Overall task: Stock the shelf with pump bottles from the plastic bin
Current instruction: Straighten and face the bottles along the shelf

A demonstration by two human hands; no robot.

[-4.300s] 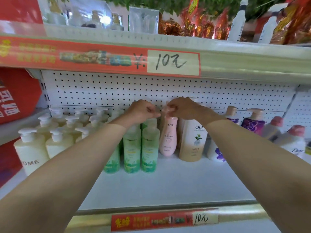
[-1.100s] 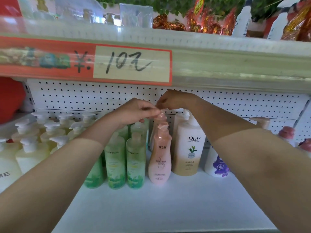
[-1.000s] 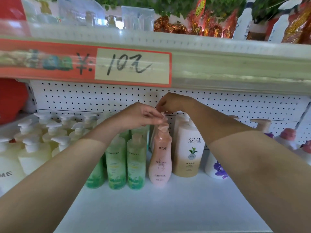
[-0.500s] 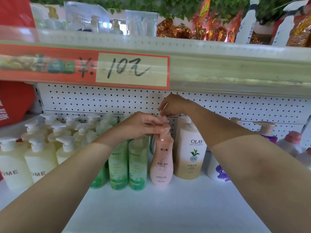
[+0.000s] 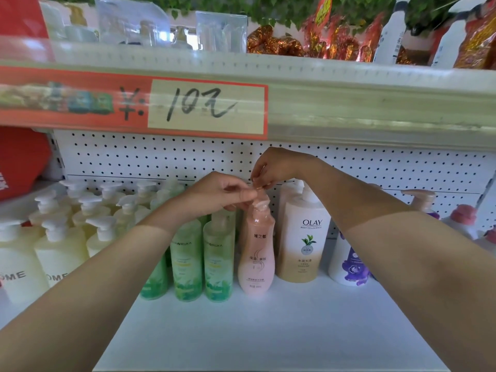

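White shelf point(image 5: 268, 331), upright pink pump bottle point(image 5: 256, 253), left hand point(image 5: 214, 191) and right hand point(image 5: 276, 165) pinching its top

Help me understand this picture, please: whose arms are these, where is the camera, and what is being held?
There is no machine: a person wears one camera on the head, looking forward and down, so both forearms reach in from below. On the white shelf stand cream pump bottles, green bottles, a pink bottle and an Olay bottle. The left hand and right hand both pinch at the pump top of the pink bottle, which stands upright.
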